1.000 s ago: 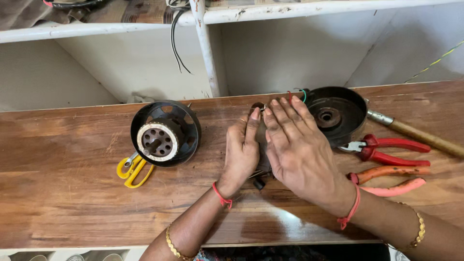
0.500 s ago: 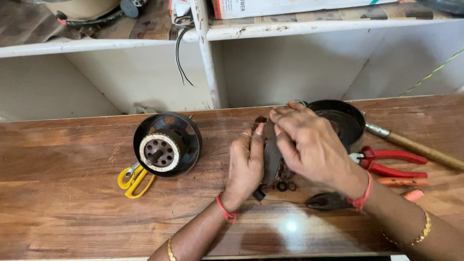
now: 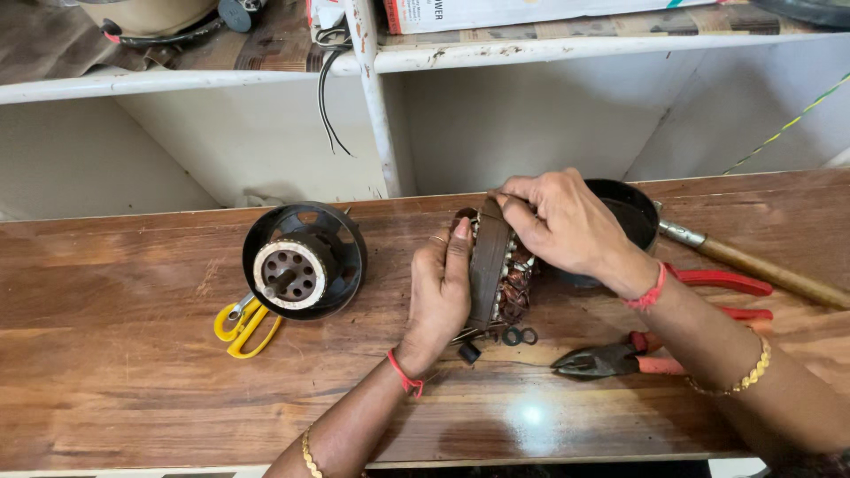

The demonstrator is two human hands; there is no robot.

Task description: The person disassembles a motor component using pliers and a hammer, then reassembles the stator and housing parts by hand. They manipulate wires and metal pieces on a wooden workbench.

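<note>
Now lifted on edge at mid-bench rather than lying flat under open palms: copper-wound motor stator (image 3: 496, 270), ridged and dark, clamped between left hand (image 3: 443, 296) and right hand (image 3: 567, 221), small rubber rings (image 3: 520, 335) bared beneath, red-handled pliers (image 3: 620, 358) on glossy wooden bench (image 3: 133, 372).

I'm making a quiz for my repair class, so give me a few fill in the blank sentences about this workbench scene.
1. Both hands, the left hand and the right hand, grip the wound motor stator, which stands on its ____.
2. The scissors beside the black rotor housing have ____ handles.
3. The pliers lie under the ____ forearm.

Missing words: edge; yellow; right
</note>
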